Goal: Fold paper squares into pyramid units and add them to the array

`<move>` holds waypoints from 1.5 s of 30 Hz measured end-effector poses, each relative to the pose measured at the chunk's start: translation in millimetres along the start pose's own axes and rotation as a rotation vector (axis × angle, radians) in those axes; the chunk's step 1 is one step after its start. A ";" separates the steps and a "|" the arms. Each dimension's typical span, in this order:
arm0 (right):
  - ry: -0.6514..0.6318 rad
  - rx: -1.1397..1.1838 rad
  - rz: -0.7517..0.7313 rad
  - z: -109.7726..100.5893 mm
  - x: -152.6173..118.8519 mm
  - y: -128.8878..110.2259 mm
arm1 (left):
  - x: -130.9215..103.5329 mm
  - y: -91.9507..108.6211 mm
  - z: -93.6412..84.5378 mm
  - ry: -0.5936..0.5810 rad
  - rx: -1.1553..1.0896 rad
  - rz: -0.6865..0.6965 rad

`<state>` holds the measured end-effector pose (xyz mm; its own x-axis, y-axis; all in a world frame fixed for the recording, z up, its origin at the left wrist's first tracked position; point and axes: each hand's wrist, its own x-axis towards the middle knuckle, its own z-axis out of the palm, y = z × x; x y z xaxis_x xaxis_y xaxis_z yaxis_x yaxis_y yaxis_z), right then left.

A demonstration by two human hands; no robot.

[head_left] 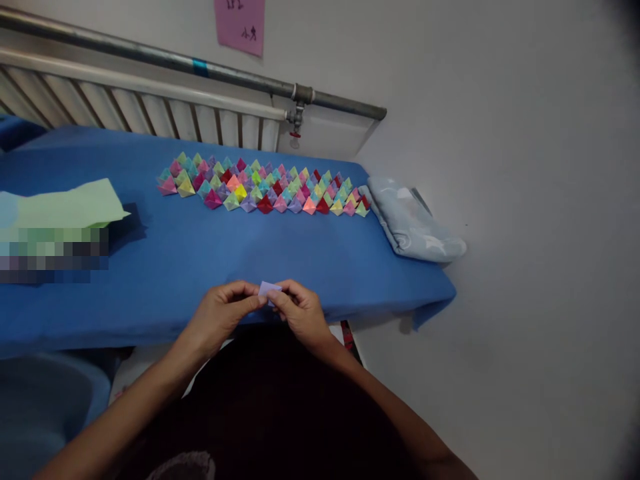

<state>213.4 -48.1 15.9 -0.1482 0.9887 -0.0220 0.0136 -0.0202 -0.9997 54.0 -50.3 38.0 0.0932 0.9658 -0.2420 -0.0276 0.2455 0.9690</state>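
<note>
Between my two hands is a small folded piece of lilac paper [269, 288], held just above the near edge of the blue-covered table [190, 267]. My left hand [225, 308] pinches its left side with thumb and index finger. On the right side, my right hand [300, 310] grips it too, the thumb lying across its front. Beyond the hands, several rows of small folded-paper pieces [265, 190] in pink, red, yellow, green, blue and purple stand packed together along the back of the table.
At the left lies a stack of pale green paper [75, 203], partly blurred. A folded light-blue patterned cloth [417, 227] rests at the table's right end. Behind are a radiator [150, 117] and a metal pipe [240, 77]. A blue basin [45, 400] sits low at left.
</note>
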 end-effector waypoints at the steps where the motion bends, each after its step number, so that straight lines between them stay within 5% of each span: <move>1: 0.002 -0.015 0.000 -0.3 -0.3 0.3 | 0.0 -0.5 -0.3 0.006 0.020 -0.004; 19: -0.044 -0.010 0.102 -3.0 -2.0 0.6 | 2.0 -3.0 -0.5 -0.005 -0.124 -0.067; 25: -0.034 -0.111 -0.026 -2.2 -2.9 -1.4 | 3.7 -7.7 -1.5 0.021 -0.158 -0.052; 32: -0.032 -0.086 -0.008 -4.6 -1.6 -3.1 | 1.9 -3.4 -4.5 -0.210 0.117 -0.023; 40: -0.153 -0.017 0.026 -5.2 3.0 -12.1 | -3.1 -4.6 -9.3 -0.294 0.326 0.135; 45: -0.251 0.005 0.084 -6.3 2.6 -12.9 | -4.1 -5.2 -10.7 -0.346 0.327 0.074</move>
<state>219.0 -44.4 28.8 -0.3870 0.9160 -0.1060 0.0310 -0.1020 -0.9943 43.1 -54.6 33.4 0.4298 0.8817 -0.1947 0.2624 0.0844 0.9613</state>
